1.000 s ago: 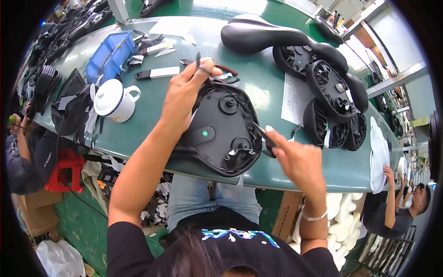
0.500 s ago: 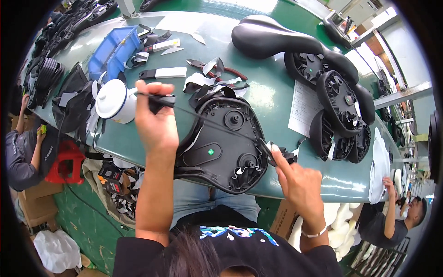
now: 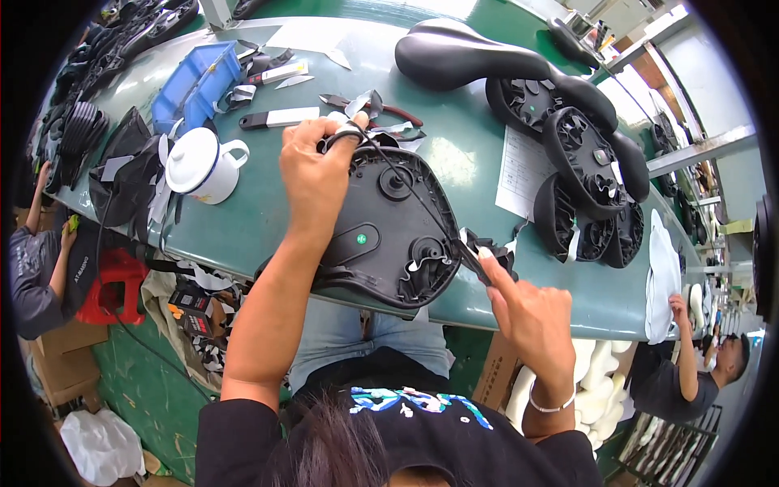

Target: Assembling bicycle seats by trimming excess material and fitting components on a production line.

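An upturned black bicycle saddle (image 3: 377, 235), its ribbed underside and small green sticker showing, lies at the table's front edge. My left hand (image 3: 320, 166) is closed at its far left rim, gripping a black strip (image 3: 414, 191) that stretches across the underside to the right rim. Beyond that rim my right hand (image 3: 531, 321) is closed around a slim dark tool (image 3: 473, 261), its tip by the strip's far end; the fingers hide most of it. Bunched black cover scraps (image 3: 497, 253) hang beside the tool.
Pliers with red handles (image 3: 398, 114), a white-bladed knife (image 3: 280, 118) and a blue bin (image 3: 195, 85) lie farther back. A white lidded mug (image 3: 203, 165) stands left. More saddles (image 3: 580, 162) and a printed sheet (image 3: 519, 170) are right. Co-workers are at both sides.
My left hand has swung rightward from beside the mug to the saddle's far left rim, still holding the strip. My right hand stays near the right rim.
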The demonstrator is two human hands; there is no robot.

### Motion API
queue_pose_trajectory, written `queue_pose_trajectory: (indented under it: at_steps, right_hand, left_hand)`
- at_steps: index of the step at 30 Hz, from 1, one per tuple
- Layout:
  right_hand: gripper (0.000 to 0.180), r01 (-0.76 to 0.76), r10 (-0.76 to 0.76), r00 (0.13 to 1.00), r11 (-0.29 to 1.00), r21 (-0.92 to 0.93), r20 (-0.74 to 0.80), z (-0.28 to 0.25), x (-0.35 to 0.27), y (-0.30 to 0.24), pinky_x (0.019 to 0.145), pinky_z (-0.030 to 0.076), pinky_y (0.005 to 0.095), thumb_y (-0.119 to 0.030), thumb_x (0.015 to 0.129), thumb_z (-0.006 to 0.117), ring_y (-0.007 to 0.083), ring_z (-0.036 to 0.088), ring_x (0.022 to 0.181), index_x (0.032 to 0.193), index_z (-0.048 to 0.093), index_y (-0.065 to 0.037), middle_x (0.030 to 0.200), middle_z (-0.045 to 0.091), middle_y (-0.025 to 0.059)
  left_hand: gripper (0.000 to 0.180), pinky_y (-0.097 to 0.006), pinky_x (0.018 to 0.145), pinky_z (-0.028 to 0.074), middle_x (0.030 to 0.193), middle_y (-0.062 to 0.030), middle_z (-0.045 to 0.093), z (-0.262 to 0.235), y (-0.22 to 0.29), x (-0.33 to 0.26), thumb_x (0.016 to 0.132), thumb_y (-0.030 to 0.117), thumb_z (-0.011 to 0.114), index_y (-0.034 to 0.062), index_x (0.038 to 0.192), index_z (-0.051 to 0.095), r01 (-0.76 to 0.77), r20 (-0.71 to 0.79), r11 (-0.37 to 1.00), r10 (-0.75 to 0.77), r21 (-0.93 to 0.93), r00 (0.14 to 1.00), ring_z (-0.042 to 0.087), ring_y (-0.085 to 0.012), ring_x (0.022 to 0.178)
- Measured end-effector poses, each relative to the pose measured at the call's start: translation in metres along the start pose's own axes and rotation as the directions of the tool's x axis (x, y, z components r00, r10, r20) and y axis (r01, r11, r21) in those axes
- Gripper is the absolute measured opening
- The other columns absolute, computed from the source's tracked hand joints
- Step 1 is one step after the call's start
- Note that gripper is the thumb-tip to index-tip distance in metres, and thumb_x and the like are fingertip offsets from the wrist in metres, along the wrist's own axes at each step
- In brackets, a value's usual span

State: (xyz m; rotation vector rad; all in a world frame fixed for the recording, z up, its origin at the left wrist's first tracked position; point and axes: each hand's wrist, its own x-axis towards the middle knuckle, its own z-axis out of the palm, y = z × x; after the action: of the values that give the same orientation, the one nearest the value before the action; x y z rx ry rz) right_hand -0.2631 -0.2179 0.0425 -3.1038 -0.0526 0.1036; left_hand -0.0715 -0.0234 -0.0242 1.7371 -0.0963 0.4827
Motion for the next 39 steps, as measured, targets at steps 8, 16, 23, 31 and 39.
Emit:
queue_pose_trajectory:
  at_steps: [8, 16, 23, 31, 39]
  right_hand:
    - [0.047, 0.401, -0.399, 0.916, 0.915, -0.051, 0.043, -0.015, 0.061, 0.041, 0.05, 0.037, 0.0354, -0.018, 0.08, 0.064, 0.0223, 0.048, 0.048, 0.126, 0.057, -0.028, 0.056, 0.05, 0.0018]
    - [0.058, 0.26, -0.255, 0.96, 0.965, -0.028, 0.111, -0.012, -0.004, 0.02, 0.045, 0.038, 0.0346, -0.016, 0.077, 0.066, 0.0214, 0.048, 0.043, 0.133, 0.052, -0.026, 0.056, 0.048, 0.004]
    - [0.054, 0.135, -0.135, 0.989, 0.991, 0.014, 0.053, -0.02, 0.002, 0.008, 0.046, 0.034, 0.0339, -0.012, 0.074, 0.069, 0.0214, 0.046, 0.045, 0.126, 0.059, -0.022, 0.055, 0.049, 0.003]
    - [0.053, 0.215, -0.214, 0.977, 0.976, -0.04, 0.022, -0.014, 0.026, 0.003, 0.046, 0.034, 0.0332, -0.016, 0.079, 0.067, 0.0216, 0.046, 0.044, 0.129, 0.055, -0.023, 0.054, 0.048, 0.0019]
    - [0.054, 0.053, -0.051, 0.994, 0.998, -0.021, 0.097, -0.003, -0.027, -0.02, 0.044, 0.037, 0.0367, -0.015, 0.08, 0.067, 0.0235, 0.049, 0.043, 0.132, 0.052, -0.014, 0.054, 0.049, 0.0044]
  left_hand:
    - [0.033, -0.021, 0.07, 0.034, 0.071, -0.0001, 0.051, -0.062, 0.032, -0.051, 0.099, 0.028, 0.045, 0.0005, 0.091, 0.061, 0.585, 0.545, 0.804, -0.444, -0.108, 0.711, 0.046, -0.0087, 0.075]
    - [0.033, -0.04, 0.076, 0.045, 0.051, -0.0031, 0.046, -0.106, 0.03, 0.016, 0.1, 0.033, 0.032, 0.0094, 0.085, 0.051, 0.433, 0.457, 0.161, 0.178, -0.887, 0.871, 0.049, -0.016, 0.051]
    - [0.022, -0.036, 0.068, 0.042, 0.064, -0.0078, 0.049, -0.049, 0.054, 0.002, 0.074, 0.019, 0.071, 0.0039, 0.083, 0.058, -0.601, 0.916, 0.793, 0.162, 0.101, 0.368, 0.05, -0.0245, 0.071]
    - [0.021, -0.032, 0.066, 0.037, 0.064, -0.0033, 0.047, -0.035, 0.024, -0.025, 0.077, 0.019, 0.067, 0.0049, 0.067, 0.056, 0.108, 0.933, 0.986, 0.081, -0.126, 0.351, 0.046, -0.0201, 0.076]
    - [0.028, -0.028, 0.068, 0.03, 0.055, 0.0032, 0.03, -0.034, 0.041, 0.028, 0.088, 0.024, 0.054, 0.0099, 0.064, 0.046, 0.773, 0.768, -0.017, -0.139, -0.634, 0.626, 0.038, -0.0142, 0.071]
